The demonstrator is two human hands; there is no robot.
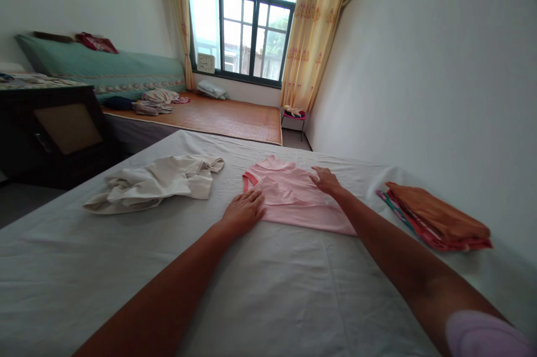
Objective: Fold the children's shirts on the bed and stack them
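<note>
A small pink garment (289,197) with a red-trimmed edge lies partly folded on the grey bed sheet (268,284) in front of me. My left hand (244,210) rests flat on its near left edge, fingers stretched out. My right hand (325,181) lies palm down on the garment's far right part, fingers spread. Neither hand grips anything.
A crumpled cream garment (155,183) lies on the sheet to the left. A folded stack of orange and red cloth (436,217) sits at the right by the white wall. Beyond are a second bed with a woven mat (235,116), a dark cabinet (54,127) and a window (243,27).
</note>
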